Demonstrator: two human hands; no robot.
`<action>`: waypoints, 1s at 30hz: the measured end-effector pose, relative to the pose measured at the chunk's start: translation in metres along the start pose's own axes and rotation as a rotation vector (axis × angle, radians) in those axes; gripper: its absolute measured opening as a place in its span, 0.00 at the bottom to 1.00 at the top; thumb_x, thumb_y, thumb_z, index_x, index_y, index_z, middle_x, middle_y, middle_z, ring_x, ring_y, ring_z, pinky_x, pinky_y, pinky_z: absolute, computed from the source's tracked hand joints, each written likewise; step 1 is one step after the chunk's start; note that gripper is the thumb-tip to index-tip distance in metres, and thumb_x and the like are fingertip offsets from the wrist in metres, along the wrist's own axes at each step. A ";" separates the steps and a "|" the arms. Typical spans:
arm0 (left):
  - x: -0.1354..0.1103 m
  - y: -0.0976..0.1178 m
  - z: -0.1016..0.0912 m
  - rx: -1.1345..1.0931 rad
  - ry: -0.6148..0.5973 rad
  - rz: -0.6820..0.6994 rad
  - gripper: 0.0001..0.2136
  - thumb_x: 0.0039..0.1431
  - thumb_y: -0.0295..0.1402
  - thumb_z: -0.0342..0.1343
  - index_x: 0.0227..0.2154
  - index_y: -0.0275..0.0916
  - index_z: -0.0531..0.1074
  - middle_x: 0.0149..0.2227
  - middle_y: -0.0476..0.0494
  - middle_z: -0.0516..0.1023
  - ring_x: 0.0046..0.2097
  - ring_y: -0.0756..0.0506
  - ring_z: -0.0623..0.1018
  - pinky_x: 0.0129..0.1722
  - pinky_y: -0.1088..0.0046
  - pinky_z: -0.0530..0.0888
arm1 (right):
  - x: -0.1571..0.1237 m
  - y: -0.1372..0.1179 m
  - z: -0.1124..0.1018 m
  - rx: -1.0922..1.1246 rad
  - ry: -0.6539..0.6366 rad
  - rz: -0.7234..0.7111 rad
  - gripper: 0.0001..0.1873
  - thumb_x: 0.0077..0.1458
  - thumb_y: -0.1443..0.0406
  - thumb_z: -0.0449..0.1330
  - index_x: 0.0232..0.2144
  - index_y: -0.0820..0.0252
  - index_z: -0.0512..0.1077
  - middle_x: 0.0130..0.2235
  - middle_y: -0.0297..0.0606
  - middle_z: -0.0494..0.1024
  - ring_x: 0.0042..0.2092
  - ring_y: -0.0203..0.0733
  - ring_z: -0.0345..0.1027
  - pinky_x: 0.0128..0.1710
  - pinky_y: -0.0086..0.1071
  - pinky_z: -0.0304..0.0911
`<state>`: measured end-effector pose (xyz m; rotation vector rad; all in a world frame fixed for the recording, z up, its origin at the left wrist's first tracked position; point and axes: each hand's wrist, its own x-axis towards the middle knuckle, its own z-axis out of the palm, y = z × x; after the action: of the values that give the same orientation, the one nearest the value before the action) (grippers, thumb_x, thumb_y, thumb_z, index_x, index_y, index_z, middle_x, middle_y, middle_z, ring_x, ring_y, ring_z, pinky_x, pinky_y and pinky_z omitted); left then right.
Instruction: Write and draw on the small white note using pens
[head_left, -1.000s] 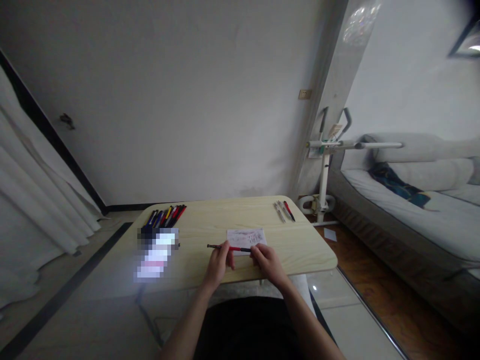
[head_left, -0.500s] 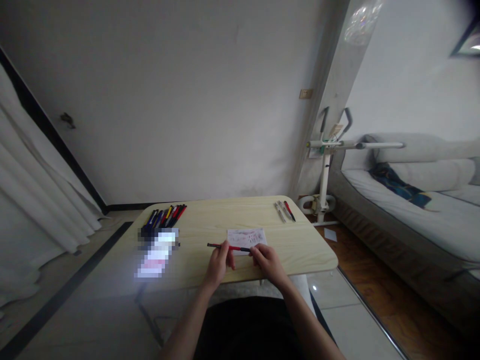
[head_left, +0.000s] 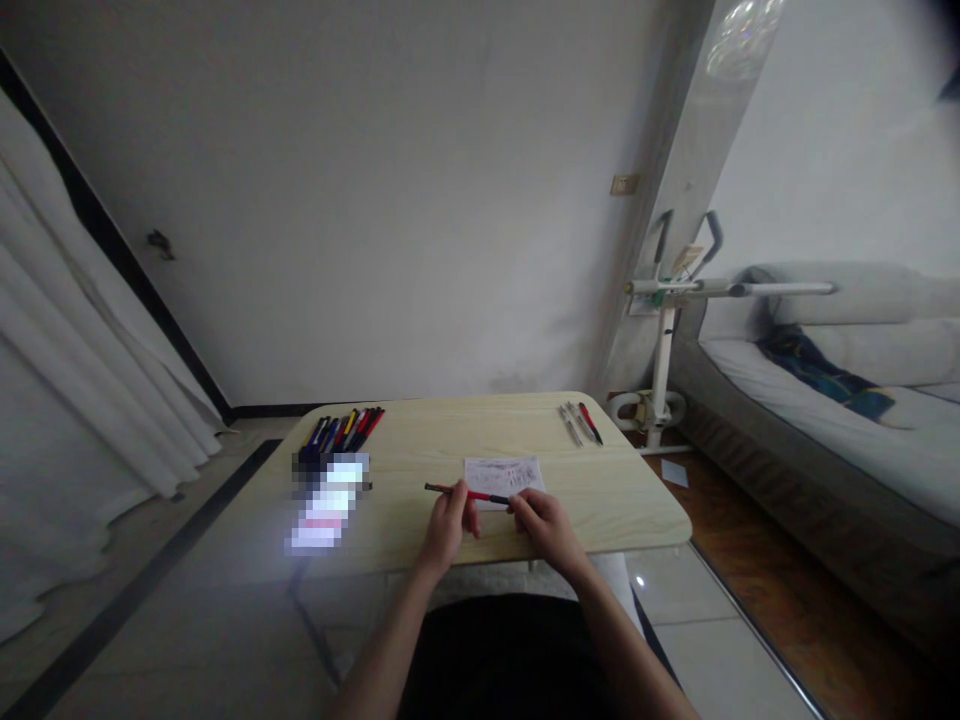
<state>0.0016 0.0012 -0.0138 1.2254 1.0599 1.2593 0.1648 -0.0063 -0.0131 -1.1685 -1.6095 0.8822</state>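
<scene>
Both my hands hold one red and black pen (head_left: pixel 466 493) level over the near part of a pale wooden table (head_left: pixel 630 500). My left hand (head_left: pixel 448 523) pinches the pen near its left end. My right hand (head_left: pixel 544 524) grips its right end with the fingers curled. Just behind the pen lies a small white slip of paper (head_left: pixel 504 473) with red scribbles on it.
Several coloured pens (head_left: pixel 346 431) lie in a row at the table's far left, beside a blurred patch (head_left: pixel 328 502). Three more pens (head_left: pixel 580 422) lie at the far right. A white stand (head_left: pixel 663 340) and a grey sofa (head_left: pixel 840 400) are to the right, curtains (head_left: pixel 67 380) to the left.
The view has shifted slightly, so everything sits a little further right in the picture. My hands keep the same hold on the pen.
</scene>
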 end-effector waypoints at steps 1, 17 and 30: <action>0.000 0.000 0.000 -0.006 -0.001 0.000 0.23 0.52 0.50 0.41 0.14 0.37 0.62 0.12 0.49 0.65 0.16 0.52 0.66 0.20 0.75 0.63 | 0.000 0.000 0.000 0.005 -0.003 0.000 0.19 0.52 0.55 0.49 0.21 0.62 0.69 0.17 0.31 0.65 0.21 0.33 0.58 0.22 0.26 0.53; -0.001 0.002 0.000 -0.030 0.007 0.001 0.22 0.53 0.49 0.41 0.14 0.37 0.62 0.12 0.49 0.64 0.16 0.52 0.65 0.20 0.75 0.62 | 0.000 0.000 0.000 -0.003 -0.015 -0.016 0.17 0.53 0.57 0.49 0.22 0.62 0.68 0.17 0.31 0.65 0.21 0.33 0.58 0.22 0.25 0.53; 0.001 -0.002 0.000 -0.046 0.008 0.011 0.21 0.54 0.47 0.42 0.15 0.37 0.60 0.11 0.51 0.64 0.16 0.52 0.65 0.19 0.76 0.62 | 0.000 0.001 -0.002 -0.089 -0.027 -0.035 0.18 0.53 0.57 0.48 0.21 0.62 0.68 0.18 0.32 0.66 0.23 0.33 0.60 0.24 0.25 0.54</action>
<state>0.0017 0.0025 -0.0159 1.1939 1.0262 1.2910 0.1671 -0.0061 -0.0131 -1.1905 -1.7011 0.8136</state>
